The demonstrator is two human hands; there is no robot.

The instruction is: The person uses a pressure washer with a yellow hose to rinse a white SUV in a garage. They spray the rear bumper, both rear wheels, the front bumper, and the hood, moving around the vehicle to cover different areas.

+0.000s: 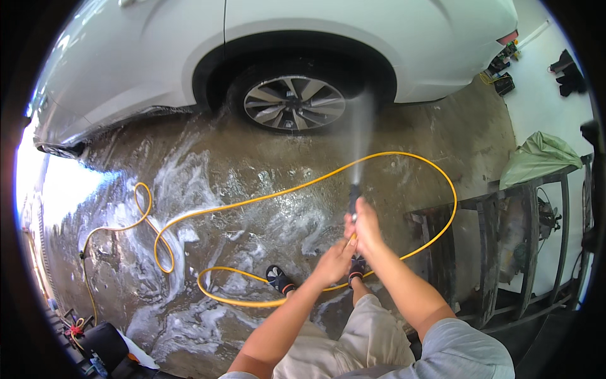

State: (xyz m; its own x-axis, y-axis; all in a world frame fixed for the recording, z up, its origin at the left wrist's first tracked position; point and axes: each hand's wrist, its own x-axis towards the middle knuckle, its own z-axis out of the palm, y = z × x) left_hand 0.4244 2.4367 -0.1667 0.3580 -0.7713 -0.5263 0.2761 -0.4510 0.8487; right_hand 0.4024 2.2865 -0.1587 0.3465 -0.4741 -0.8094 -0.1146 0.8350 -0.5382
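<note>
My right hand [366, 224] grips a spray gun with a dark nozzle [355, 192]. My left hand [336, 258] is closed just below it, at the gun's lower end where the yellow hose [398, 153] appears to join. A white fan of water mist leaves the nozzle toward the rear part of the tire around the alloy wheel [293, 104] of a white car [429, 38]. The hose lies in wide loops over the wet concrete floor [435, 139], which is streaked with foam.
My sandaled feet [278, 278] stand among the hose loops. A dark metal rack [525, 240] stands at the right, with a pale green cloth [533, 161] draped over it beside a white wall [536, 88]. Black equipment [104, 350] with a red part sits at the lower left.
</note>
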